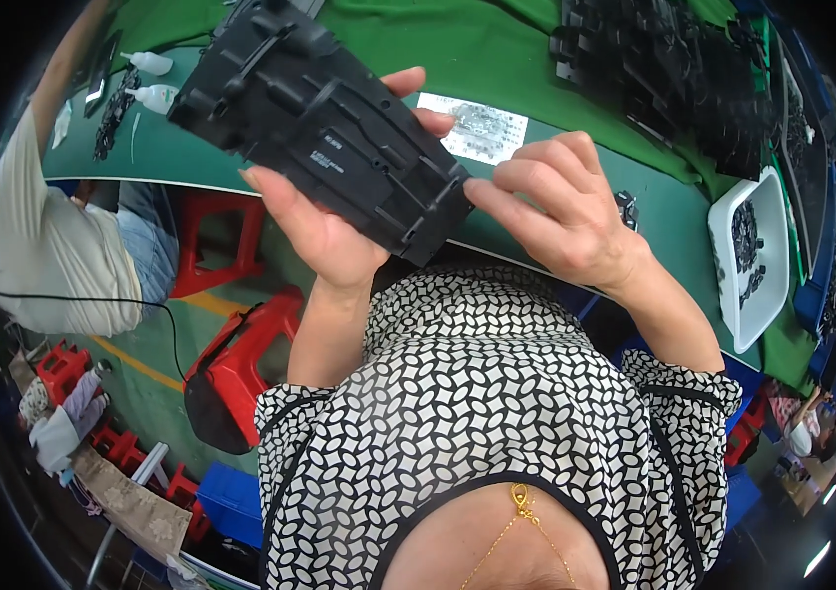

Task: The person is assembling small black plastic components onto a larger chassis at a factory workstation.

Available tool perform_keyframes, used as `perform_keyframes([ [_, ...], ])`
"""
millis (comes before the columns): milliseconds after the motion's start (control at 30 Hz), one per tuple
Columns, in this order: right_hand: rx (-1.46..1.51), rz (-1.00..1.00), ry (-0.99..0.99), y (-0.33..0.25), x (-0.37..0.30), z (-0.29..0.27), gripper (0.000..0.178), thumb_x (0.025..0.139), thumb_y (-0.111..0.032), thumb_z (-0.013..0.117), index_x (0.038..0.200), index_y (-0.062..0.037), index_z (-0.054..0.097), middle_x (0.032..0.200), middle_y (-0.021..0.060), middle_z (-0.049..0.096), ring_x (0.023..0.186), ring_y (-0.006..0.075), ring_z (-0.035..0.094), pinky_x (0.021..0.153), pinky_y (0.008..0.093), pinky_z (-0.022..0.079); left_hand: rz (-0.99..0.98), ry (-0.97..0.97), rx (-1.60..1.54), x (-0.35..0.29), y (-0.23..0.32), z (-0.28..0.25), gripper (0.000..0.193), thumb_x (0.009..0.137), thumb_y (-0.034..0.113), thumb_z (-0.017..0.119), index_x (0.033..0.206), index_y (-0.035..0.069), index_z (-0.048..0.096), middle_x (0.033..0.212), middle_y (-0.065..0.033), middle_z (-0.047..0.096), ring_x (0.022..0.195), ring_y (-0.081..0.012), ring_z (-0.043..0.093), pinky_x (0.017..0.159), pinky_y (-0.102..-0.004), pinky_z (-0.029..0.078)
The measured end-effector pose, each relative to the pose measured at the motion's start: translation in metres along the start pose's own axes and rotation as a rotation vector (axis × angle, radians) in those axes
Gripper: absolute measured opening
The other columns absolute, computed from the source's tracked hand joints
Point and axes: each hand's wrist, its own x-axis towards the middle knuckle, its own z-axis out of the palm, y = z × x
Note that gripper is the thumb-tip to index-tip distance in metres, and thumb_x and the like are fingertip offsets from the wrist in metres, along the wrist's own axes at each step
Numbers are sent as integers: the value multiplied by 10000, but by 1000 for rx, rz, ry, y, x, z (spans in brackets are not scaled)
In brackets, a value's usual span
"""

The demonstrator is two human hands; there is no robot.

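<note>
A black moulded plastic panel (pixel 339 128) with ribs, raised channels and small light print is held up, tilted, above the near edge of the green table. My left hand (pixel 325 221) supports it from beneath, thumb at its near edge and fingertips showing past its far edge. At the panel's right end is my right hand (pixel 561 206), its fingers curled and pinched against the corner. Whether a small part sits between those fingertips cannot be made out. Behind the panel, a printed paper sheet (pixel 487 126) lies on the table with small clear bits on it.
Black plastic parts (pixel 654 69) are piled at the far right on green cloth (pixel 457 54). A white tray (pixel 767 295) holding small black pieces stands at the right. White squeeze bottles (pixel 155 97) lie at the left, near a seated co-worker (pixel 64 246). Red stools (pixel 251 354) stand below.
</note>
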Motion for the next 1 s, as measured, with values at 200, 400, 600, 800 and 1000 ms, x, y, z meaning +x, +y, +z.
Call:
perform_keyframes([
  [200, 694, 882, 139, -28, -9, -10, 110, 842, -45, 652, 946, -7, 642, 810, 23, 585, 699, 102, 544, 608, 223, 434, 74, 30, -60, -1, 4, 5, 1059, 763, 842, 260, 1388, -12, 298, 1287, -323, 429, 1002, -377, 604, 806, -461, 537],
  [400, 1149, 1186, 98, -41, -9, 1, 211, 912, -192, 610, 834, 3, 627, 641, -78, 479, 571, 3, 373, 487, 196, 280, -35, -228, -247, -1, 12, 20, 1153, 740, 810, 433, 1364, -141, 243, 1176, -352, 497, 1121, -415, 514, 969, -494, 434],
  [600, 1243, 1233, 118, -42, -10, 2, 213, 921, -181, 584, 813, -1, 618, 633, -81, 468, 570, -2, 361, 483, 195, 267, -267, -104, -229, -5, 25, 27, 1135, 761, 799, 418, 1353, -154, 254, 1150, -342, 515, 1097, -400, 529, 972, -514, 421],
  [800, 1259, 1249, 122, -42, -11, -1, 209, 915, -174, 586, 807, 1, 621, 629, -73, 467, 573, 11, 368, 490, 203, 286, -99, -183, -129, -3, 10, 31, 1126, 764, 830, 333, 1328, -145, 320, 1094, -318, 554, 1043, -389, 549, 998, -519, 373],
  [1000, 1266, 1203, 79, -41, -14, -1, 184, 918, -177, 604, 896, 0, 647, 711, -35, 564, 645, 28, 478, 556, 202, 390, -84, -102, 16, -7, 7, 18, 1143, 751, 806, 417, 1357, -146, 234, 1183, -325, 515, 1076, -365, 555, 929, -461, 475],
])
